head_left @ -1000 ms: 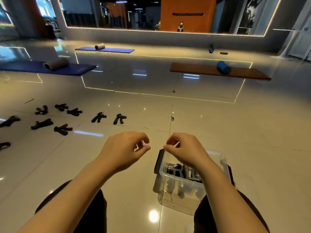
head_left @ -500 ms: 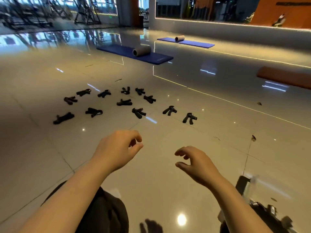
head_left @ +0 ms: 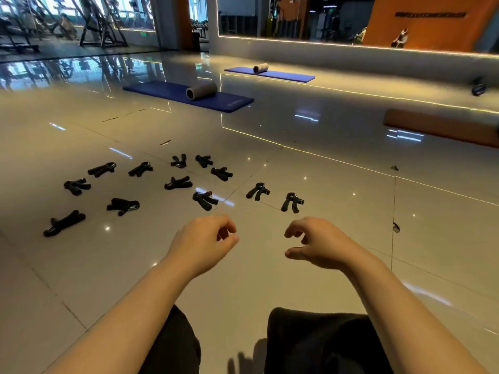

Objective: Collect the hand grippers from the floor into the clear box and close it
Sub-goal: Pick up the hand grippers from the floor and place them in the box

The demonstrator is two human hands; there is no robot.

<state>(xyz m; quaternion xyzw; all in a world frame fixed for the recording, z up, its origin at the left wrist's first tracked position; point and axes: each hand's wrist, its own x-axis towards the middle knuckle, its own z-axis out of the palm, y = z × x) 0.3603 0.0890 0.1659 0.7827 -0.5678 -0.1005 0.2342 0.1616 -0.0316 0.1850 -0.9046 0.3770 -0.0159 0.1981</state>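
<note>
Black grippers (head_left: pixel 205 200) are scattered over the glossy tiled floor (head_left: pixel 337 211), twelve in all, ahead and to the left. The left hand (head_left: pixel 201 242) and right hand (head_left: pixel 321 244) are held above the floor, both empty with fingers loosely curled, apart from each other and short of the nearest grippers. The box is not seen. Two blue mats (head_left: pixel 162 93) are laid farther back.
</note>
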